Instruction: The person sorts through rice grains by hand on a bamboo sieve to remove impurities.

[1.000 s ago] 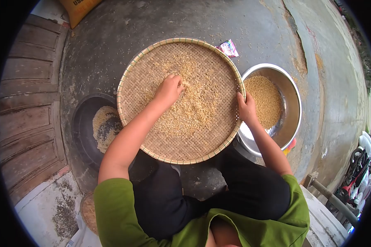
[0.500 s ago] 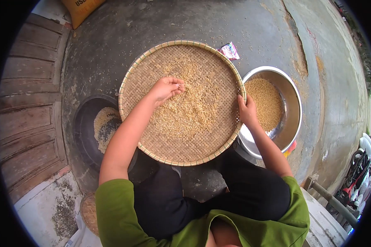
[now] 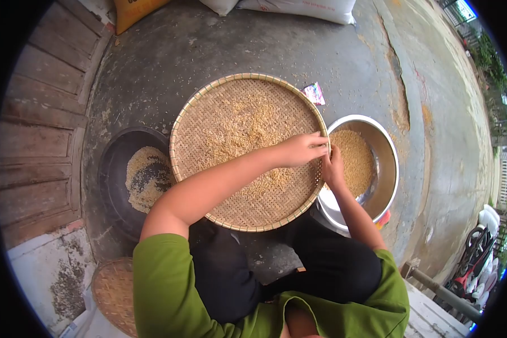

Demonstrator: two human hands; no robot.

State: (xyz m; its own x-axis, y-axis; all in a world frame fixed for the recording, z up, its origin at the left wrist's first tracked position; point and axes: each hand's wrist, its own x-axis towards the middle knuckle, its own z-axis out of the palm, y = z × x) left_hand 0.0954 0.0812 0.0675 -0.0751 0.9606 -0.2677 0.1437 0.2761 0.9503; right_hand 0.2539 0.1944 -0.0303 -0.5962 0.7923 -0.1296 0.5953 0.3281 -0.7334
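A round woven bamboo winnowing tray (image 3: 194, 132) lies across the front of my knees, with unhusked rice grains (image 3: 245, 129) spread over its middle. My left hand (image 3: 303, 150) reaches across the tray to its right rim, fingers stretched out and slightly apart, close to my other hand. No grain can be made out in those fingers. My right hand (image 3: 333, 168) grips the tray's right rim. Just beyond that rim stands a steel basin (image 3: 390, 160) holding more rice grain (image 3: 352, 155), partly hidden by the tray and my right forearm.
A dark basin (image 3: 111, 174) with paler grain stands left of the tray. A small packet (image 3: 314, 94) lies on the concrete floor behind it. Sacks (image 3: 298, 8) lie at the back. A wooden door (image 3: 42, 135) borders the left; another woven tray (image 3: 115, 293) sits lower left.
My left hand has moved from the middle of the tray to its right rim, and its pinched fingers have loosened. My right hand keeps its hold. The view has tilted up, showing more sacks.
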